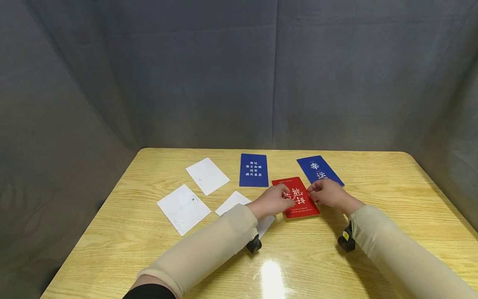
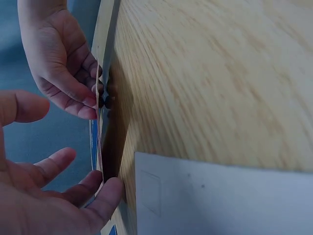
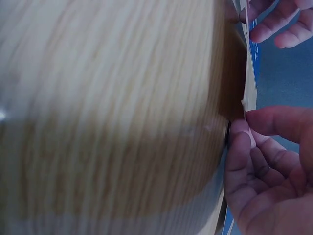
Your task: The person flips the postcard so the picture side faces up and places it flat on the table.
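A red card (image 1: 308, 211) with white Chinese characters is raised off the wooden table, seen nearly edge-on in both wrist views. My right hand (image 1: 329, 194) pinches its right edge between thumb and fingers. At the opposite edge is my left hand (image 1: 271, 201), its thumb and forefinger spread over the printed face. In the left wrist view, other fingers (image 2: 105, 198) of that hand hold the card's edge between them. A blue card (image 1: 317, 165) with white characters lies just beyond my right hand. Beneath my left forearm is a white card (image 1: 233, 201), partly hidden by the sleeve.
Another blue card (image 1: 254, 178) with rows of white text lies at the back middle of the table (image 1: 123, 232). Two white cards lie to the left, the farther white card (image 1: 207, 176) and the nearer white card (image 1: 183, 211). A grey curtain (image 1: 209, 83) hangs behind the table.
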A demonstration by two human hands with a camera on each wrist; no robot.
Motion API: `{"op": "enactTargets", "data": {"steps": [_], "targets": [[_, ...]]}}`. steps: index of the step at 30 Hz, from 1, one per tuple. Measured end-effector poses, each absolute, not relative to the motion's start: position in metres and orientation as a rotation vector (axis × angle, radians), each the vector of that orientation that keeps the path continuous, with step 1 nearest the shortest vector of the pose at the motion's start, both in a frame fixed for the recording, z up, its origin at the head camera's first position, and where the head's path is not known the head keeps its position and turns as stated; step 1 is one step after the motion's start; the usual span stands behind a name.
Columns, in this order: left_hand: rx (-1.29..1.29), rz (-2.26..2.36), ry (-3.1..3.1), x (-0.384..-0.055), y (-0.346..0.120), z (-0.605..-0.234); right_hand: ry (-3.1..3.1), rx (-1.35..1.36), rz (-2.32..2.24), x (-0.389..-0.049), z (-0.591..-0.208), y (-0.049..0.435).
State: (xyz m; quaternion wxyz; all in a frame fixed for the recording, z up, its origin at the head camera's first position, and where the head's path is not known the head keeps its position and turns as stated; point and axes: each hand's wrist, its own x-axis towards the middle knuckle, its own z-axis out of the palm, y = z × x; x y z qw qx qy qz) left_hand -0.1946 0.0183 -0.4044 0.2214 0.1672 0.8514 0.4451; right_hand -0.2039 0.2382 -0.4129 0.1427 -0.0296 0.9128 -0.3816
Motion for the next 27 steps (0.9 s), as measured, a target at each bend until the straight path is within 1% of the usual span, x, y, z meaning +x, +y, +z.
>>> {"op": "enactTargets", "data": {"steps": [8,18,23,27], "targets": [[0.442,1.223,2.340,-0.192,0.018,-0.406,2.645,-0.033,-1.071,-0.203,-0.413,0.237],[0.443,1.234,2.348,-0.191,0.000,-0.405,2.733,-0.122,-0.953,-0.198,-0.412,0.229],[0.400,1.274,2.362,-0.195,-0.021,-0.400,2.819,-0.285,-0.852,-0.189,-0.402,0.210],[0.439,1.268,2.348,-0.198,-0.041,-0.395,2.849,-0.440,-0.783,-0.180,-0.396,0.190]]}}
